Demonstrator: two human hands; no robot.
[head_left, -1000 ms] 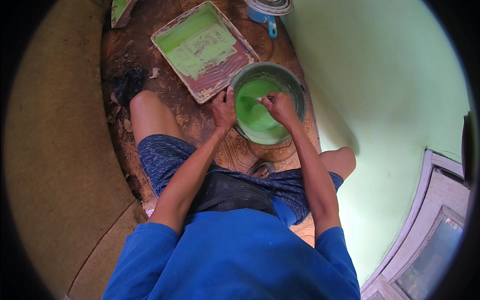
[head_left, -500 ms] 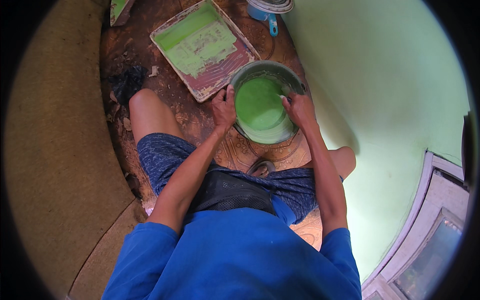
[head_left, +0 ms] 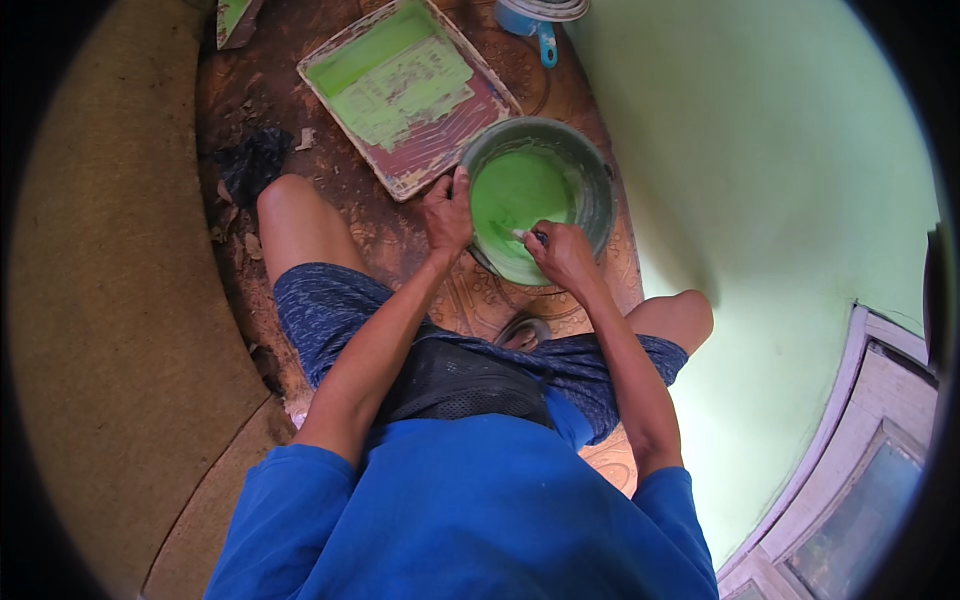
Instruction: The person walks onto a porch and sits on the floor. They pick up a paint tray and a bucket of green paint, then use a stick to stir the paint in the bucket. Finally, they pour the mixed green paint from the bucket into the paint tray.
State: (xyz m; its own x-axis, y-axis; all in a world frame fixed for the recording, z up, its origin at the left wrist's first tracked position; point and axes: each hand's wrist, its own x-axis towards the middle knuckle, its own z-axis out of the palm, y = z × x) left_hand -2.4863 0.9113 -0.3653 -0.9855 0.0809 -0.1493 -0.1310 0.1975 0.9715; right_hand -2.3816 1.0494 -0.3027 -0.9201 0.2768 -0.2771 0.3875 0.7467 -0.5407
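A dark grey bucket (head_left: 598,170) stands on the floor in front of me, with light green paint (head_left: 520,190) inside. My left hand (head_left: 447,212) grips the bucket's left rim, thumb at the edge. Over the near part of the paint, my right hand (head_left: 562,252) is closed round a thin stirring stick (head_left: 519,233), whose pale end shows beside the fingers. Its lower end dips into the paint and cannot be seen. Touching or close behind the bucket's left side lies a paint tray (head_left: 440,130) smeared with green.
A blue dipper (head_left: 547,45) with a pale lid or container on it sits by the green wall (head_left: 740,120). A crumpled black plastic bag (head_left: 255,165) lies left of my knee. A brown wall (head_left: 110,250) bounds the left side; a white-framed door (head_left: 850,490) is at the lower right.
My right hand has swept from the bucket's right side toward its near middle, moving the stick through the paint. My left hand stays on the rim.
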